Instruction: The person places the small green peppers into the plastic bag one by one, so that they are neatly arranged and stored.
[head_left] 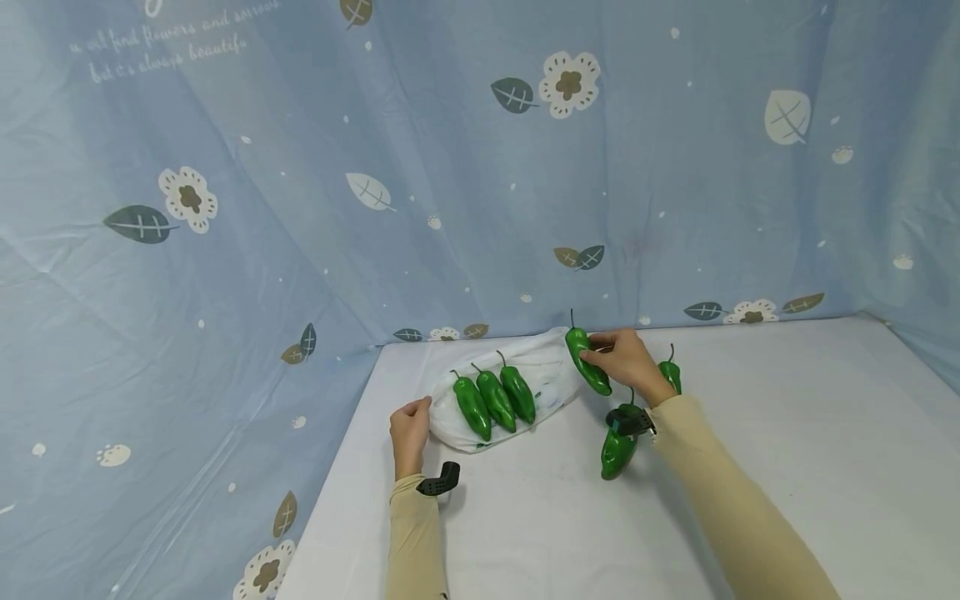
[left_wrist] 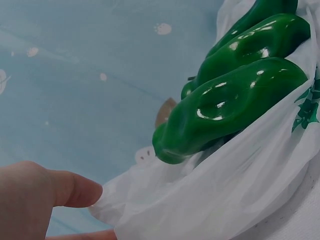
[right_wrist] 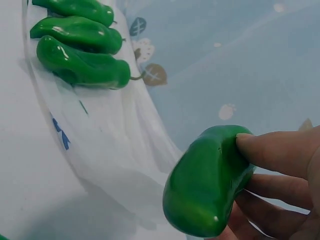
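Note:
Three green peppers point(head_left: 495, 400) lie side by side on a white plastic bag point(head_left: 551, 379) spread on the table. My left hand point(head_left: 410, 433) pinches the bag's left edge between thumb and fingers; the left wrist view shows the thumb point(left_wrist: 75, 190) against the gathered plastic point(left_wrist: 150, 200). Above the bag's right end, my right hand point(head_left: 624, 362) grips another green pepper point(head_left: 587, 362), its stem pointing up. In the right wrist view that held pepper point(right_wrist: 205, 185) sits between thumb and fingers, clear of the bag.
Two more green peppers, one nearer point(head_left: 617, 454) and one farther point(head_left: 670, 373), lie on the white table point(head_left: 540, 517) by my right forearm, which partly hides them. A blue patterned curtain point(head_left: 465, 150) hangs behind and along the left side.

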